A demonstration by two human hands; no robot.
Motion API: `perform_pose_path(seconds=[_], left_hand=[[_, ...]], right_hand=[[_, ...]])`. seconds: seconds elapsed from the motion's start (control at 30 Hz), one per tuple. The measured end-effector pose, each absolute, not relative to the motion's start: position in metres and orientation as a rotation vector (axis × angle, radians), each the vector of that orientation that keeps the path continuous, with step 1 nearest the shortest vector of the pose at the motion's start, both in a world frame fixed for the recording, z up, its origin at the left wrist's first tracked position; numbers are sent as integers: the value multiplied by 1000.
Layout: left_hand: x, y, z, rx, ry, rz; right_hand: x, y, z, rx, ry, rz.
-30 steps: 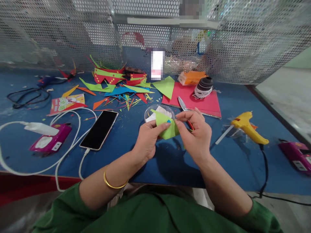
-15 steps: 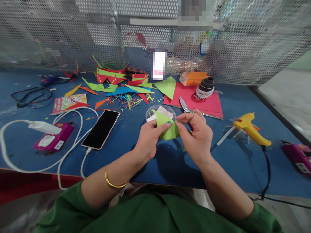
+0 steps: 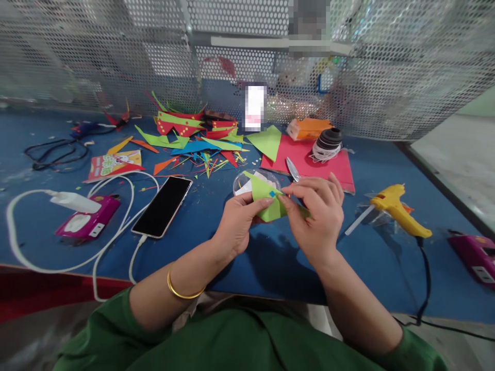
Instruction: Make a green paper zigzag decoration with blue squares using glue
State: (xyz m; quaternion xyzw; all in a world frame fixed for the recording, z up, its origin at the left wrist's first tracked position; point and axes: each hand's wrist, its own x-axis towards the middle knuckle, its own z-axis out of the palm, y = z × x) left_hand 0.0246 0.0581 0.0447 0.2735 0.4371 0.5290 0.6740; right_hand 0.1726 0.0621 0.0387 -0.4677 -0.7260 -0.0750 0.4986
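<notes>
My left hand [image 3: 240, 221] pinches a light green paper piece [image 3: 260, 187] from its left side, thumb on top. A small blue diamond [image 3: 273, 194] lies on the green paper just past the thumb tip. The thumb and index finger of my right hand [image 3: 317, 214] are pinched together at the paper's right edge, beside the diamond; whether they hold the paper or something tiny is too small to tell. Behind the paper is a round clear dish [image 3: 237, 178] with white scraps. Scissors [image 3: 293, 169] lie partly hidden behind my right hand.
Cut paper strips and patterned red-green pieces [image 3: 180, 123] lie at the back, near a mesh panel. A phone [image 3: 162, 207] and white cable are on the left. A yellow glue gun [image 3: 402, 208] lies right, and red sheets [image 3: 342, 172] lie behind my right hand.
My right hand has shifted slightly right and turned, its other fingers raised more. The blue diamond shows more fully beside my left thumb. The whole view has shifted a little.
</notes>
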Motion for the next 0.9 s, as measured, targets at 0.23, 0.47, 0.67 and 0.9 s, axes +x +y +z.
perform_pose_path(seconds=[0.23,0.47,0.67,0.9], left_hand=[[23,57,46,587,918,1226],[23,56,45,614,942,1216],[24,57,46,612,932,1212],[21,59,47,576,966,1223]], right_hand=[[171,56,40,-1010,-1880,-409],[172,56,38,-1019,-1929,-382],[172,54,39,-995,-1922,-328],[180,62,43,-1126,-1765,-87]])
